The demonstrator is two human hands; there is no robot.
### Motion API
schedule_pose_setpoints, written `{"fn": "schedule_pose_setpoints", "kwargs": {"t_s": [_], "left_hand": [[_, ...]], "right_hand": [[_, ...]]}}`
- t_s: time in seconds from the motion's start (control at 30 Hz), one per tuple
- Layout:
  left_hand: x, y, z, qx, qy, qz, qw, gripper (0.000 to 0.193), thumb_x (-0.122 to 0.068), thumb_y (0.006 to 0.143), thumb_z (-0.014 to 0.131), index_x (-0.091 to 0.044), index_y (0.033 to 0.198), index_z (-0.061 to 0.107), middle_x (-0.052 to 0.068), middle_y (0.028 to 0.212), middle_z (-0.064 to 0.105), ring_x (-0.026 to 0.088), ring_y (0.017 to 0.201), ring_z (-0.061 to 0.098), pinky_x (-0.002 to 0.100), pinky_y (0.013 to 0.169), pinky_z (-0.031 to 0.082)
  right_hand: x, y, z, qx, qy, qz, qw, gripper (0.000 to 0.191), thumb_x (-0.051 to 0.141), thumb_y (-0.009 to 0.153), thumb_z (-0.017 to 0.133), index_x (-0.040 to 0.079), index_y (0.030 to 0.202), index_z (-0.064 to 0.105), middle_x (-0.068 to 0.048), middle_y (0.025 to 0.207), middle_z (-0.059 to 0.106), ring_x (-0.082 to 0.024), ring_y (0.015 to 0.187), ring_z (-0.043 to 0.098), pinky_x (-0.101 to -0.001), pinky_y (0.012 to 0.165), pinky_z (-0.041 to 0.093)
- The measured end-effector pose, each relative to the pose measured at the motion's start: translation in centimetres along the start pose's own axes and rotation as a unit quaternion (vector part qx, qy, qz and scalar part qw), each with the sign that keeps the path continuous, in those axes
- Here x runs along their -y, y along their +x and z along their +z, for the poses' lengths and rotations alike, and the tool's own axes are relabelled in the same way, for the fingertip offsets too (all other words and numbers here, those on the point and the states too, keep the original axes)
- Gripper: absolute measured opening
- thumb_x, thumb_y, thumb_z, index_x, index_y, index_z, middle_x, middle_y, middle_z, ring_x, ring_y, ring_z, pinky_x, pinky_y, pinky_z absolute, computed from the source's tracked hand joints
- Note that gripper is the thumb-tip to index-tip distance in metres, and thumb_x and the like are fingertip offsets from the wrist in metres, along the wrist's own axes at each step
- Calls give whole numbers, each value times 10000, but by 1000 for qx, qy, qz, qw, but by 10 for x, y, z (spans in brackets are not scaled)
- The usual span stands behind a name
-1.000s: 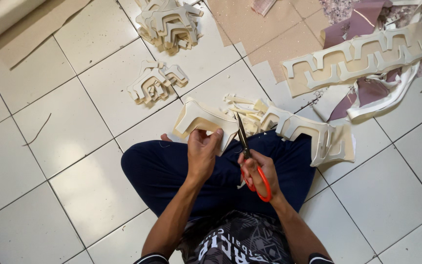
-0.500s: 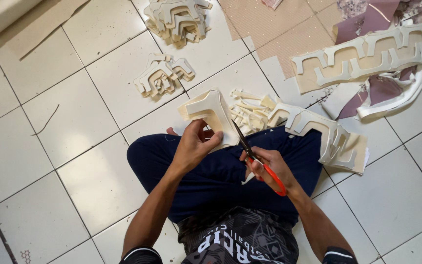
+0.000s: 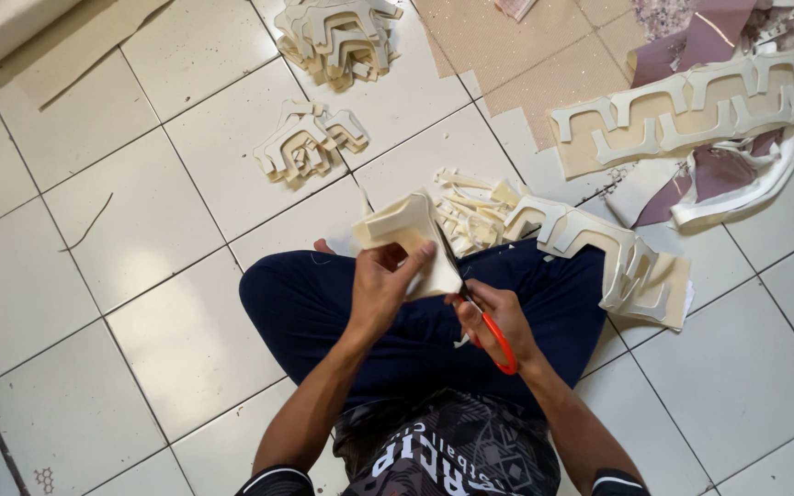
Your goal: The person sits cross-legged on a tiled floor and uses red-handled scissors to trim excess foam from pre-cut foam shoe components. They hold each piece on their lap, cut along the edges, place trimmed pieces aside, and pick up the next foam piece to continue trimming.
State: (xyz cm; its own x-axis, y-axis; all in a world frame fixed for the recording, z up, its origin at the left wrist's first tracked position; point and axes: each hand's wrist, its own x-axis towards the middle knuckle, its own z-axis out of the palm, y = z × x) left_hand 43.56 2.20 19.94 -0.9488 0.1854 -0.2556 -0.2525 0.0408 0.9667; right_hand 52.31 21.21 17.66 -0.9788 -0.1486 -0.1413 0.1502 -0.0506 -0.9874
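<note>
While the person sits cross-legged on the white tiled floor point(image 3: 167, 211), the left hand point(image 3: 383, 280) pinches a cream foam piece point(image 3: 406, 234) above the lap, fingers closed on its lower edge. At three o'clock of it, the right hand point(image 3: 498, 321) grips the orange-handled scissors point(image 3: 480, 308), fingers through the loops, blades reaching up against the piece's right edge. A strip of cut foam shapes point(image 3: 618, 257) lies at three o'clock of the piece; two stacks of cut pieces point(image 3: 310, 142) sit toward eleven o'clock.
</note>
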Motion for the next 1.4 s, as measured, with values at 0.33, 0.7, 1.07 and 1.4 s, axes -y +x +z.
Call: {"fn": "schedule_pose_setpoints", "kwargs": {"t_s": [0.33,0.7,1.07,1.4], "left_hand": [[-6,-5,3,48,-99,-27,994,335,-244,923,784,76,1007,729,74,811,735,101,713,662,253,642,530],[-16,9,-2,11,-324,-46,945,381,-133,933,722,37,1256,612,109,1078,697,156,955,707,308,826,608],[-15,-6,6,22,-265,-57,962,420,-88,914,737,76,1284,623,136,1061,725,158,897,730,279,759,627],[-26,-3,-26,64,-47,-38,996,400,-132,882,743,27,1247,707,114,994,781,138,833,732,244,734,588]], "right_hand": [[3,-4,8,-45,9,29,999,579,555,950,626,-19,881,655,21,537,513,-35,414,439,-205,381,340],[-2,3,4,-2,-41,-42,998,667,639,962,611,-17,1077,650,27,678,583,-30,571,551,-205,507,444],[-6,10,9,-27,40,17,999,665,627,925,623,-26,1053,639,16,600,559,-51,466,501,-221,423,388],[8,1,-9,37,-21,30,999,730,711,865,640,3,1043,652,35,627,535,-16,490,461,-188,442,359]]}}
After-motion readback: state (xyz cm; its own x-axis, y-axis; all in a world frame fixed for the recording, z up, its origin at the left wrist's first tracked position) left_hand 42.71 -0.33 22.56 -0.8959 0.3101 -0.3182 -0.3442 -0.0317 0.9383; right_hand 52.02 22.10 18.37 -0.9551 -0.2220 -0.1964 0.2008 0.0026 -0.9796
